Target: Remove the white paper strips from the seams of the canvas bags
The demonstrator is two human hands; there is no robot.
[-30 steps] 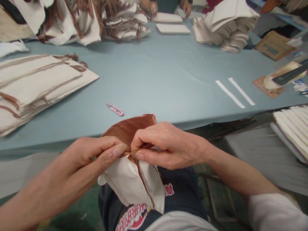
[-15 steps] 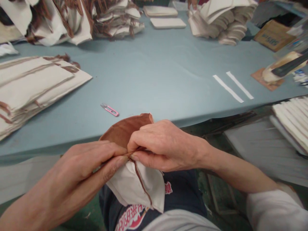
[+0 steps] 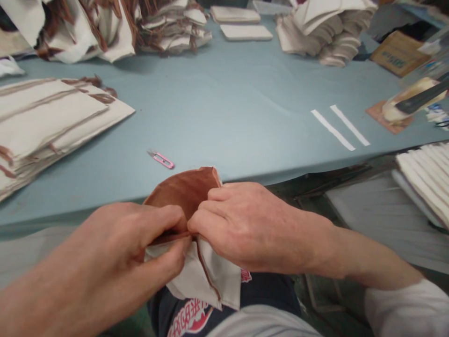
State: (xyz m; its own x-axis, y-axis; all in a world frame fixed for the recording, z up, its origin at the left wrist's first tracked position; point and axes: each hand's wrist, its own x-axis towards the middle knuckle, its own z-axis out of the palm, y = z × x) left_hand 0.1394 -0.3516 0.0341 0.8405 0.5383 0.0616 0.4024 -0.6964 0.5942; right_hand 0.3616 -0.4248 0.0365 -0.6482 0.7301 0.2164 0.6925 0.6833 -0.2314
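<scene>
A sewn fabric piece (image 3: 226, 281), off-white outside with brown piping down the middle, hangs over my lap. Its brown inner side (image 3: 171, 189) faces up behind my hands and leans toward the table edge. My left hand (image 3: 129, 248) grips the folded upper edge, thumb in front and bent fingers behind. Against its fingertips, my right hand (image 3: 245, 224) is closed on the same edge beside the piping, knuckles up and thumb hidden. Pink thread snips (image 3: 162, 159) lie on the table beyond the fabric.
The blue-covered table (image 3: 224, 103) carries stacked off-white and brown pieces (image 3: 52, 121) at left and piles along the back. Two white strips (image 3: 333, 129) lie at right, near a black-handled tool (image 3: 421, 98). A cardboard box (image 3: 400, 54) stands behind, and more white pieces (image 3: 426, 180) sit below right.
My right hand has rolled over, hiding its thumb. My left thumb has dropped lower and apart from the bent fingers. The fabric stays between both hands, its brown side showing slightly more.
</scene>
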